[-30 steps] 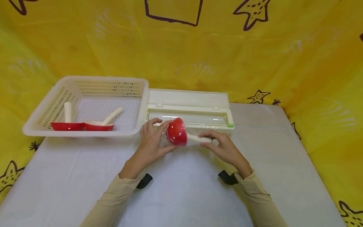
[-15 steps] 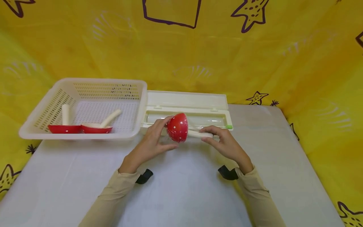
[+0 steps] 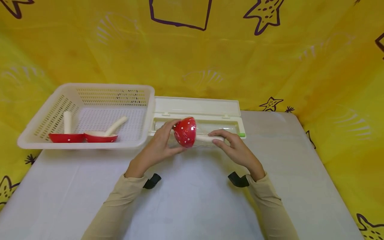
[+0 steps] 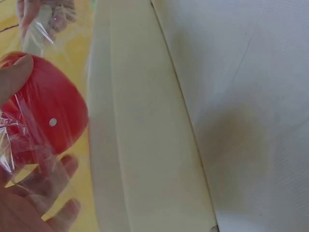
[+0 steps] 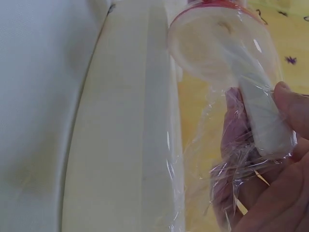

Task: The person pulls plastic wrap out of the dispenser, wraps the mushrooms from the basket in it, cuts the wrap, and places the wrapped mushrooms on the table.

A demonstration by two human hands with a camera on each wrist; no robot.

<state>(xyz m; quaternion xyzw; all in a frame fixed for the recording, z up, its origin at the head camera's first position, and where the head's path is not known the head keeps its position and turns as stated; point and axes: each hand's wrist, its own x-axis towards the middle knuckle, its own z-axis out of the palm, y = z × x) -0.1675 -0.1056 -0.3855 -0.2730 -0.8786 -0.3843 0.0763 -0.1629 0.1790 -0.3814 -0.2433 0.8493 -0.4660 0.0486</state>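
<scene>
A mushroom figure with a white-dotted red cap and white stem is held up sideways above the table. Clear cling film wraps it, loose and crinkled around the stem. My left hand holds the cap, thumb on one side and fingers on the other; the left wrist view shows film over those fingers. My right hand pinches the stem's end between thumb and fingers, with film bunched against the fingers. Just behind stands a cream cling film dispenser, lid raised, with a clear roll inside.
To the left stands a white perforated basket containing two more red-capped mushrooms with white stems. A green slider sits at the dispenser's right end. White cloth covers the table; yellow patterned fabric rises behind.
Both hands have lifted the mushroom slightly up toward the dispenser. The left fingers loosened half a second ago and now close on the cap again. The right hand keeps hold of the stem.
</scene>
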